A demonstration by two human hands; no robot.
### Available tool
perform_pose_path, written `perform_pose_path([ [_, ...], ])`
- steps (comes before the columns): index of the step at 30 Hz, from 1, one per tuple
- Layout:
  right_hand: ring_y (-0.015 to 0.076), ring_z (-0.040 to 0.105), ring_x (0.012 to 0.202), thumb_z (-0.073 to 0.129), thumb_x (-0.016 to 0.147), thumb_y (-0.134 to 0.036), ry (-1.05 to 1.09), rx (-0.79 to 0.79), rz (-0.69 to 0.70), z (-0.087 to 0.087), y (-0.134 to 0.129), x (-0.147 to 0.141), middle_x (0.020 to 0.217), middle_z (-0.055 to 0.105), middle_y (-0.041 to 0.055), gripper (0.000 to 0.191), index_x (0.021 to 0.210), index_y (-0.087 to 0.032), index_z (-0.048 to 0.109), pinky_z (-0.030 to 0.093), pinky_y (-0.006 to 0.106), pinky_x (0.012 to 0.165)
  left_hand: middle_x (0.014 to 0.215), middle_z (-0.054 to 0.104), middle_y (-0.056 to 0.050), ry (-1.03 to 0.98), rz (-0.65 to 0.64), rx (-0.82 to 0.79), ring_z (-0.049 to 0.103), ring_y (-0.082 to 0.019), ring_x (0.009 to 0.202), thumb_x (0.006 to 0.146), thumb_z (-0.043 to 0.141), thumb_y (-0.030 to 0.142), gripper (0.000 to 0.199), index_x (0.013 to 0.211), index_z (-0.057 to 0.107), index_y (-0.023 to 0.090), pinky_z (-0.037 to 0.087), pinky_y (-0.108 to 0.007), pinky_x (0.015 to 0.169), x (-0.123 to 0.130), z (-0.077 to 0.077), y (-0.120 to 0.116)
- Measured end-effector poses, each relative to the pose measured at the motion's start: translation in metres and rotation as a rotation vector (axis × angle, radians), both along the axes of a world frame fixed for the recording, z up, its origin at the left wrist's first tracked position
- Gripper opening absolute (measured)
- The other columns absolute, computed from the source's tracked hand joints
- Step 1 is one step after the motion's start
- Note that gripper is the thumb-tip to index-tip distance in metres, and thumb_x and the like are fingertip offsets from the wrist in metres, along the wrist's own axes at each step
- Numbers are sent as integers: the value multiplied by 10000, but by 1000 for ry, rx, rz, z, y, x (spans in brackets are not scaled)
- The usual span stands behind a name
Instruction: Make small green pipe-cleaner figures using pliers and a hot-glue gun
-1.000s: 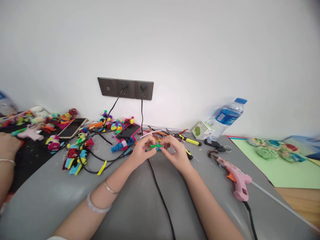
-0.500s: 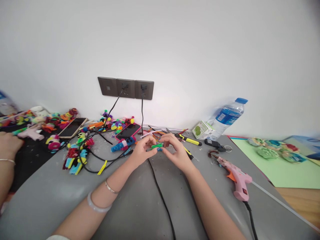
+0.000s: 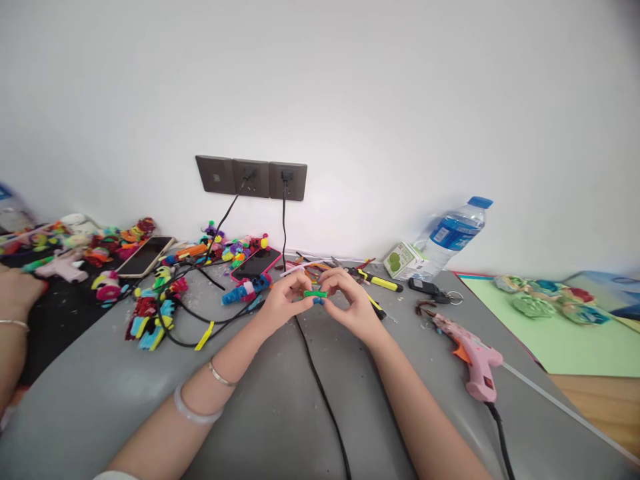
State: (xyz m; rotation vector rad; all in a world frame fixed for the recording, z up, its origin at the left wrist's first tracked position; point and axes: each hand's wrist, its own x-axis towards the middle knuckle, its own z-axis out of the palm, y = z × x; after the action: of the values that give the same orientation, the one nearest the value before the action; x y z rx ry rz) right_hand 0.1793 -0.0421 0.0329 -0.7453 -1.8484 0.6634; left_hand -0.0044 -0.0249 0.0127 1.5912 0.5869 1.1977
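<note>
Between the fingertips of both hands is a short green fuzzy piece [image 3: 316, 294], which looks like folded pipe cleaner. My left hand [image 3: 286, 300] pinches its left end and my right hand [image 3: 351, 300] its right end, both closed and raised over the grey table. Small blue patches show at the two thumb tips; I cannot tell whether they are nails or part of the piece. A blue pipe-cleaner figure [image 3: 245, 289] lies just left of my left hand. Beyond my right hand lie yellow-and-black pliers [image 3: 377, 280].
A pink glue gun [image 3: 473, 353] lies at right, its cord running to the front. A water bottle [image 3: 457, 233], small box [image 3: 403, 259] and keys [image 3: 435, 291] stand or lie behind it. Phones, black cables and several pipe-cleaner figures [image 3: 153, 313] spread leftward. Another person's hand [image 3: 20, 290] is far left.
The green piece has turned slightly and now lies more level between my fingertips. Both hands stay in nearly the same place, still pinching it.
</note>
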Motion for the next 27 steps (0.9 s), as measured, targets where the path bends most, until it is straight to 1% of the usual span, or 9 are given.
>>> perform_pose_path([
  [6, 202, 577, 909, 613, 840, -172, 20, -5, 13, -3, 2, 1, 1010, 593, 79, 98, 919, -229, 598, 485, 321, 707, 814, 501, 5, -6, -13, -19, 488, -104, 693, 794, 731, 350, 273, 849, 536, 167, 450, -233, 650, 0, -2, 1],
  [11, 202, 584, 901, 626, 843, -195, 19, 5, -24, -3, 3, 1, 984, 606, 77, 55, 885, -221, 601, 484, 320, 709, 841, 504, -6, -16, 10, -28, 503, -107, 720, 791, 734, 339, 278, 860, 531, 162, 455, -218, 636, 1, -3, 1],
  [16, 203, 586, 894, 639, 845, -199, 21, 10, -39, -2, 3, 1, 967, 616, 71, 43, 877, -220, 619, 480, 320, 706, 845, 486, -8, -18, -4, -63, 497, -109, 706, 789, 734, 353, 292, 880, 525, 170, 450, -188, 543, 0, -7, 1],
  [19, 197, 583, 866, 643, 852, -206, 25, 16, -51, -2, 3, 1, 956, 620, 67, 35, 882, -221, 633, 480, 320, 696, 857, 492, -17, -16, 8, -60, 502, -117, 718, 783, 737, 359, 292, 859, 530, 169, 453, -180, 516, -1, -7, 1],
  [24, 196, 586, 838, 649, 862, -225, 30, 48, -69, -3, 4, 2, 940, 631, 68, 47, 908, -227, 656, 488, 329, 683, 822, 522, -15, -15, 40, -55, 524, -122, 711, 766, 750, 374, 305, 835, 535, 169, 466, -198, 545, -1, -5, 1],
  [27, 200, 590, 850, 651, 859, -204, 31, 79, -81, -4, 5, 2, 941, 638, 67, 68, 921, -231, 658, 488, 333, 688, 814, 535, -10, -8, 58, -41, 531, -121, 707, 771, 745, 371, 295, 836, 538, 171, 470, -211, 578, 0, -4, 1],
])
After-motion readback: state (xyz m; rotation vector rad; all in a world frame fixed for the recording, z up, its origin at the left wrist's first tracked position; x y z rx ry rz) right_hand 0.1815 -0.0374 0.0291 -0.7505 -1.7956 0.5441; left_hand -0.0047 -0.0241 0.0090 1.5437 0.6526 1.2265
